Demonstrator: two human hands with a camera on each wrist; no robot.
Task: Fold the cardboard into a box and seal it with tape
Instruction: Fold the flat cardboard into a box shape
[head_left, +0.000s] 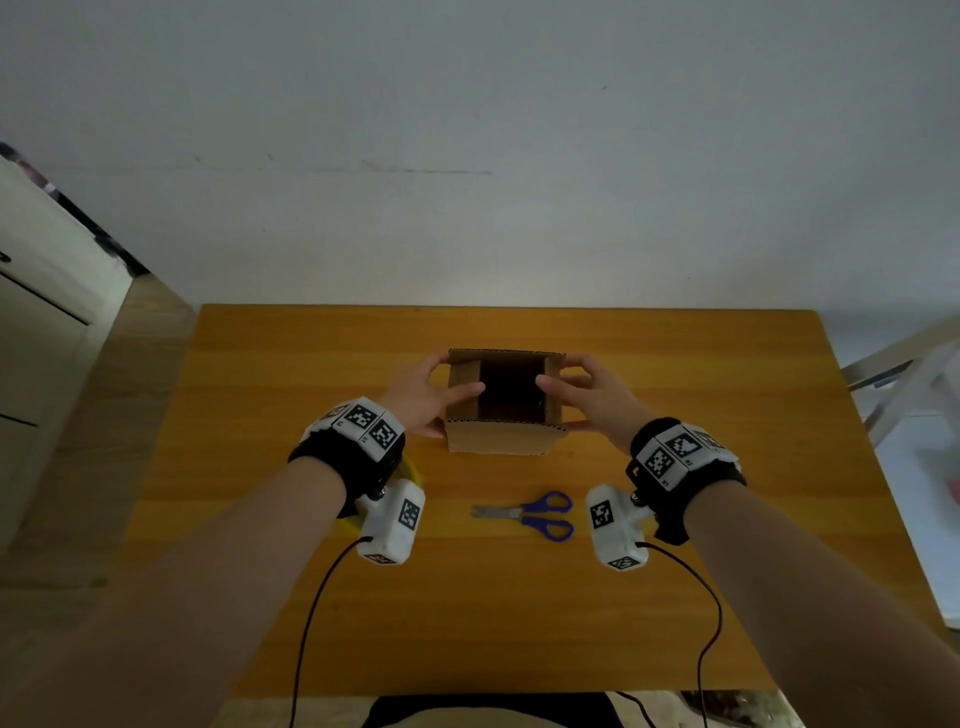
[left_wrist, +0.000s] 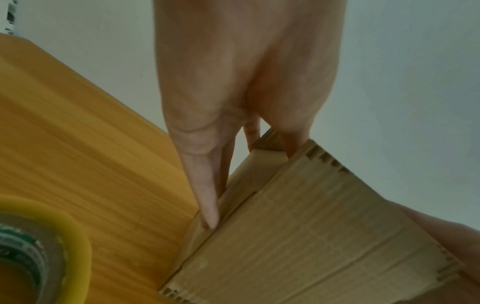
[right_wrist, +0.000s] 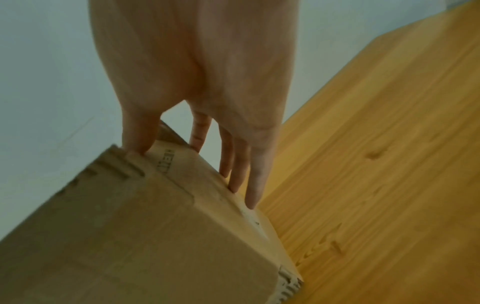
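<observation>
Dim, flat light is filling the head view, with a pale glow showing on the wall just above the far edge of the table (head_left: 519, 597) and the open box (head_left: 506, 400) reading black inside. Wide-angle distortion is stretching the forearms at the lower corners. Both wrist views are looking soft and slightly smeared, and the tape roll (left_wrist: 39, 246) is sitting out of focus.

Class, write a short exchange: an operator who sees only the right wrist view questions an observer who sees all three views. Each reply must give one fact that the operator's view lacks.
Operator: I see only the box's outside. Is its top closed?
Observer: No. The head view shows the box open on top, dark inside.
Operator: Is there tape within reach?
Observer: Yes. A yellow roll of tape lies on the table beside the left wrist.
Operator: Anything to cut it with?
</observation>
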